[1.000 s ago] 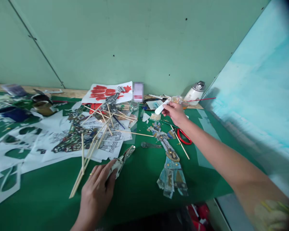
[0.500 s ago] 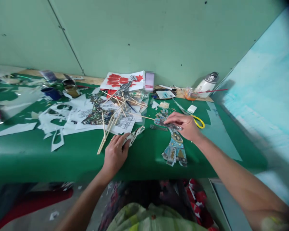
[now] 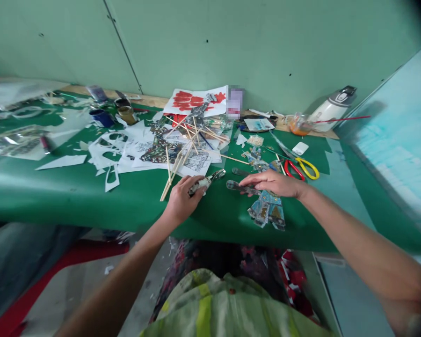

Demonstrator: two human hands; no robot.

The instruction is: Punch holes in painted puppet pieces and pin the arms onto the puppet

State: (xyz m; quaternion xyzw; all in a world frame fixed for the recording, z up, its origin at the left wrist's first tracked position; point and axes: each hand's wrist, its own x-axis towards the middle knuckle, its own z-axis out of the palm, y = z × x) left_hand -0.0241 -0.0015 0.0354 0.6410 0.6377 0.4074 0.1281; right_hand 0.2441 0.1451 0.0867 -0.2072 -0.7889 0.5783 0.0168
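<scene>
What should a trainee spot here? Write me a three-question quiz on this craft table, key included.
1. True or false: the left hand grips a silver metal plier-like tool.
2. Which thing lies under the right hand? A flat painted puppet figure; B bundle of wooden sticks; C white plastic bottle.
3. Fill in: the scissors beside the yellow-handled scissors have ___ handles.
Key: 1 true; 2 A; 3 red.
</scene>
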